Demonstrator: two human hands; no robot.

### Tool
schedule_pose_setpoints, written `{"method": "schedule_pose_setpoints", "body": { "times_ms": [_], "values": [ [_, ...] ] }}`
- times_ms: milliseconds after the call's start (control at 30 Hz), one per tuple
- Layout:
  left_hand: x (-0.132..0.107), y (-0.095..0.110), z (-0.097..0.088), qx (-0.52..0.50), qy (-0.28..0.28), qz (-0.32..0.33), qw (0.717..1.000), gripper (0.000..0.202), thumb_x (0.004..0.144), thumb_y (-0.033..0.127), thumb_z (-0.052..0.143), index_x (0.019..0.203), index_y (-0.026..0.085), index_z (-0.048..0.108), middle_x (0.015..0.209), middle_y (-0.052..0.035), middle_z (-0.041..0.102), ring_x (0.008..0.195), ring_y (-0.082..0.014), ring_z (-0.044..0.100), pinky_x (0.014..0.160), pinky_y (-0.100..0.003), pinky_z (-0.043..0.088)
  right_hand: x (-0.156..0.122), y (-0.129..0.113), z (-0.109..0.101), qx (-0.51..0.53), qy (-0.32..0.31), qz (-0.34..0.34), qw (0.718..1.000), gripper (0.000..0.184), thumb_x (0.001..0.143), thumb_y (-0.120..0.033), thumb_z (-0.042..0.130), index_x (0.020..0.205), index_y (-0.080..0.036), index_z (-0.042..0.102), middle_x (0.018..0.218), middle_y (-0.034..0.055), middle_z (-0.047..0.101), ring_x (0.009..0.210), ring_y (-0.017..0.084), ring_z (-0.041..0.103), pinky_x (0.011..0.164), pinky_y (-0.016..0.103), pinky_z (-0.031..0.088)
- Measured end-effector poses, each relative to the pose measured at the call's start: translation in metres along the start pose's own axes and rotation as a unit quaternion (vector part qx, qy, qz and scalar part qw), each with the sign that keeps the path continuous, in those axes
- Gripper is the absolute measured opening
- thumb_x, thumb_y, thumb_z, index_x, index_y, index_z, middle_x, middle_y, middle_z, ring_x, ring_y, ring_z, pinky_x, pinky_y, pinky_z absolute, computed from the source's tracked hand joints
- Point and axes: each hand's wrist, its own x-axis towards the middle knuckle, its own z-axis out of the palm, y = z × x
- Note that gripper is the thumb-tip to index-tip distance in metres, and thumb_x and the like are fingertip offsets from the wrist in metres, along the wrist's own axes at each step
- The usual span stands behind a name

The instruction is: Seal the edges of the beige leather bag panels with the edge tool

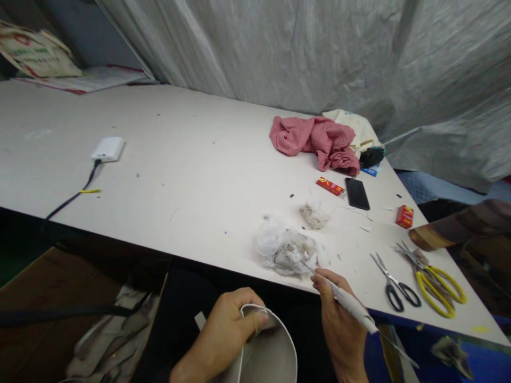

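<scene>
My left hand [227, 324] is closed on the rim of a curved grey piece [271, 351], pinching a thin white cord along its edge, below the table's front edge. My right hand [337, 319] is closed round a thin tool with a white wrapped handle [351, 306]; its metal tip points up and left toward a crumpled clear plastic bag [285, 250] with greyish bits inside, which lies on the white table [179, 159].
Black-handled scissors [395, 284] and yellow-handled scissors [433, 276] lie at the right. Farther back are a black phone [356, 193], two small red boxes [404, 216], a pink cloth [319, 141] and a white charger [107, 149] with a cable. A cardboard box [59, 298] stands below left.
</scene>
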Motion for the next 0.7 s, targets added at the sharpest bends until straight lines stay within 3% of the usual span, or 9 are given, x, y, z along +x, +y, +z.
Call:
{"method": "schedule_pose_setpoints", "body": {
  "times_ms": [233, 567, 700],
  "values": [
    [0.007, 0.003, 0.008, 0.024, -0.009, 0.026, 0.999, 0.011, 0.077, 0.021, 0.069, 0.070, 0.017, 0.077, 0.079, -0.0037, 0.069, 0.078, -0.0206, 0.064, 0.072, -0.031, 0.047, 0.005, 0.003, 0.004, 0.003, -0.022, -0.006, 1.000, 0.020, 0.099, -0.037, 0.066, 0.098, -0.019, 0.076, 0.092, 0.0038, 0.078, 0.082, 0.019, 0.074, 0.082, 0.032, 0.060],
    [0.017, 0.003, 0.006, -0.009, -0.026, -0.039, 0.999, 0.007, 0.073, 0.023, 0.073, 0.075, 0.016, 0.074, 0.067, -0.0003, 0.069, 0.064, -0.0172, 0.060, 0.061, -0.027, 0.042, 0.009, 0.010, 0.011, -0.022, -0.044, -0.042, 0.998, 0.019, 0.101, -0.037, 0.065, 0.097, -0.020, 0.074, 0.091, 0.0042, 0.077, 0.082, 0.020, 0.071, 0.080, 0.032, 0.056],
    [0.017, 0.000, 0.004, -0.013, -0.031, -0.056, 0.998, 0.011, 0.071, 0.024, 0.075, 0.076, 0.015, 0.077, 0.068, -0.0021, 0.072, 0.066, -0.0179, 0.062, 0.063, -0.027, 0.044, 0.008, 0.005, 0.006, -0.006, 0.007, -0.017, 1.000, 0.022, 0.100, -0.040, 0.065, 0.093, -0.020, 0.072, 0.087, 0.0035, 0.074, 0.081, 0.020, 0.069, 0.079, 0.031, 0.054]
  ]
}}
